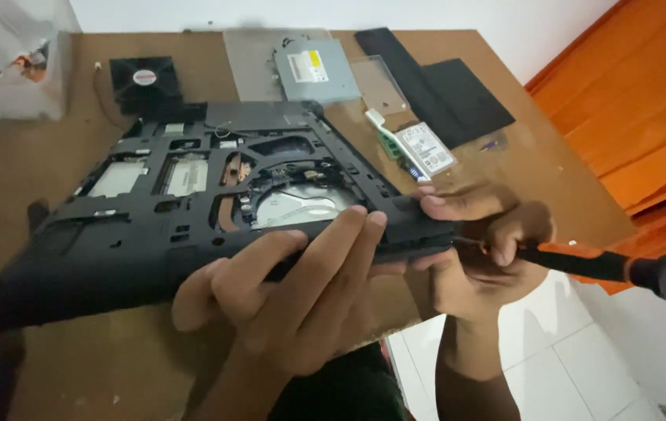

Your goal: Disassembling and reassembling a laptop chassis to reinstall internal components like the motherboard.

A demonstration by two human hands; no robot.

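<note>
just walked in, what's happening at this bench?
A person is working on an opened black laptop base, tilted up off the brown table. The left hand grips its near edge, fingers curled over it. The right hand holds a black-and-orange screwdriver against the right corner. An optical drive, hard drive and fan lie on the table behind.

Black laptop base (193,226) with copper-coloured heat pipes shows on the brown table (29,164). Behind the base lie a silver optical drive (316,72) (yellow label) and a black fan (144,79). The screwdriver (606,267) is black and orange.
</note>
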